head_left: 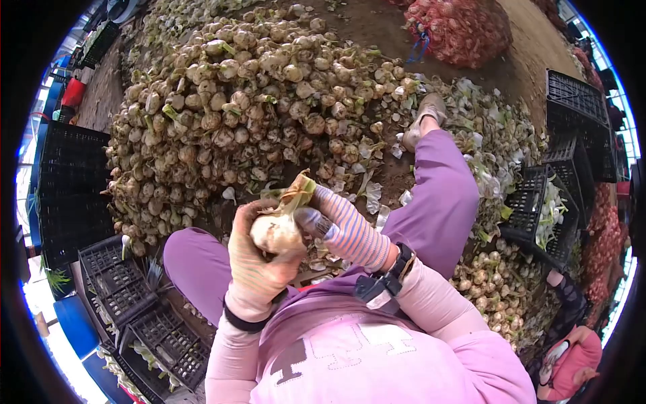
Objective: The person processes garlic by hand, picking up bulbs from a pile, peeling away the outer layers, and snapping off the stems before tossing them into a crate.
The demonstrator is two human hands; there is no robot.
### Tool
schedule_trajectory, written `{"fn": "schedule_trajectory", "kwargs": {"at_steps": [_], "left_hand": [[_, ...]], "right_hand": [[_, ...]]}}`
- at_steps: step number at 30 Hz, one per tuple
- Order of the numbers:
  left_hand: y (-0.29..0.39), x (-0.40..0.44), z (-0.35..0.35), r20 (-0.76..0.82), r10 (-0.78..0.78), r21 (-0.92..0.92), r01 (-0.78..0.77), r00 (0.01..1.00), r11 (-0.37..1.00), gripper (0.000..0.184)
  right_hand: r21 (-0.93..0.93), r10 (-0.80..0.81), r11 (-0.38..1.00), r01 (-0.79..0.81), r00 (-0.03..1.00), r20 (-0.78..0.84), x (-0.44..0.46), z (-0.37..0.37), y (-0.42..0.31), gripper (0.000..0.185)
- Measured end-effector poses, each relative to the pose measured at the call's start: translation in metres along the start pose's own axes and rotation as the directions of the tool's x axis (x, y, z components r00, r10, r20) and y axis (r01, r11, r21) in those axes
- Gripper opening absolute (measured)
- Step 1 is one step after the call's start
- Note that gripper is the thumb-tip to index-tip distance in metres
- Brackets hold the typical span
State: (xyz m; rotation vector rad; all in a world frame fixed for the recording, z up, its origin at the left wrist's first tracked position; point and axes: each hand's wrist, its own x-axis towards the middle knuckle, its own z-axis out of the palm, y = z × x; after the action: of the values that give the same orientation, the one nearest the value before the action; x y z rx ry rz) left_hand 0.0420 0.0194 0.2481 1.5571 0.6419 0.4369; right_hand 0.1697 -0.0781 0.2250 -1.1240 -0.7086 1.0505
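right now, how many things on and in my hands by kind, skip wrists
Striped gloves: 2, one on the left hand, one on the right hand
Bulb with its stem on: 1, in the left hand's grasp
Total: 3

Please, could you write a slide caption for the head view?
Gloved left hand holding a bulb, gloved right hand at its stalk, heap of bulbs beyond.

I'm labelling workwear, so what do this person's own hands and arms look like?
The left hand and right hand wear striped gloves, the right one with a grey thumb covering. Pale pink sleeves; black band at the left wrist, black strapped device at the right.
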Motion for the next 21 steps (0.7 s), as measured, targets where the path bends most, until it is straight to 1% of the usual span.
{"fn": "schedule_trajectory", "kwargs": {"at_steps": [2,3,5,6,7,8,9,10,11,12,13,14,15,16,17,18,20,21], "left_hand": [[-0.023,0.0,0.001,-0.029,0.188,-0.104,-0.19,0.982,0.976,0.073],[-0.02,0.0,0.003,-0.028,0.186,-0.106,-0.188,0.982,0.976,0.073],[-0.01,-0.001,0.009,-0.08,0.135,-0.114,-0.144,0.988,0.983,0.085],[-0.008,-0.001,0.009,-0.081,0.133,-0.118,-0.142,0.988,0.983,0.085],[-0.006,0.0,0.009,-0.033,0.052,-0.318,-0.06,0.998,0.946,0.089],[-0.005,0.0,0.008,0.029,-0.019,-0.5,0.031,0.999,0.865,0.094],[-0.003,-0.001,0.006,-0.001,0.008,-0.355,-0.008,1.0,0.935,0.097],[-0.004,-0.001,0.008,-0.002,0.005,-0.356,-0.005,1.0,0.934,0.097],[-0.004,-0.001,0.01,-0.034,0.071,-0.293,-0.078,0.997,0.953,0.097],[-0.004,-0.001,0.011,-0.061,0.14,-0.227,-0.15,0.988,0.962,0.097],[-0.003,0.0,0.01,-0.06,0.138,-0.226,-0.148,0.989,0.963,0.097],[-0.001,0.002,0.008,-0.046,0.003,-0.265,-0.015,0.999,0.964,0.098],[0.001,0.004,0.005,-0.026,-0.133,-0.301,0.119,0.991,0.946,0.099],[0.004,0.005,0.002,-0.001,-0.266,-0.335,0.25,0.964,0.908,0.1],[0.008,0.002,-0.002,0.188,-0.236,-0.568,0.301,0.953,0.766,0.1],[0.0,0.012,-0.005,0.348,-0.078,-0.704,0.315,0.934,0.636,0.102],[-0.005,0.013,-0.008,0.473,-0.112,-0.742,0.463,0.874,0.485,0.104],[-0.012,0.013,-0.01,0.484,-0.165,-0.787,0.51,0.859,0.346,0.101]], "right_hand": [[0.292,0.078,0.953,-0.078,0.997,0.012,0.001,0.002,0.004,0.028],[0.431,0.116,0.895,-0.115,0.993,0.023,0.001,0.002,0.006,0.026],[0.448,0.118,0.887,-0.114,0.993,0.019,-0.001,0.0,0.011,0.027],[0.465,0.117,0.878,-0.112,0.993,0.018,-0.001,0.0,0.013,0.028],[0.491,0.131,0.862,-0.127,0.991,0.025,-0.001,0.0,0.013,0.028],[0.489,0.134,0.862,-0.129,0.991,0.025,-0.002,-0.001,0.013,0.028],[0.515,0.092,0.851,-0.108,0.994,0.055,-0.002,-0.003,0.014,0.027],[0.541,0.05,0.837,-0.087,0.995,0.083,-0.003,-0.006,0.015,0.027],[0.542,0.053,0.835,-0.089,0.995,0.082,-0.002,-0.008,0.014,0.027],[0.442,0.096,0.889,-0.121,0.992,0.078,0.0,-0.01,0.011,0.028],[0.336,0.137,0.93,-0.152,0.988,0.07,0.001,-0.01,0.009,0.028],[0.337,0.138,0.929,-0.154,0.988,0.068,0.001,-0.009,0.007,0.028],[0.384,0.123,0.914,-0.131,0.991,0.046,0.001,-0.005,0.005,0.028],[0.429,0.109,0.897,-0.108,0.994,0.023,0.0,-0.002,0.005,0.027],[0.486,0.16,0.86,-0.154,0.987,0.029,-0.002,0.0,0.01,0.027],[0.486,0.163,0.86,-0.157,0.986,0.029,-0.003,0.0,0.012,0.027],[0.459,0.131,0.874,-0.161,0.987,0.095,-0.005,-0.002,0.015,0.027],[0.465,0.063,0.874,-0.142,0.981,0.181,-0.004,-0.005,0.021,0.03]]}}
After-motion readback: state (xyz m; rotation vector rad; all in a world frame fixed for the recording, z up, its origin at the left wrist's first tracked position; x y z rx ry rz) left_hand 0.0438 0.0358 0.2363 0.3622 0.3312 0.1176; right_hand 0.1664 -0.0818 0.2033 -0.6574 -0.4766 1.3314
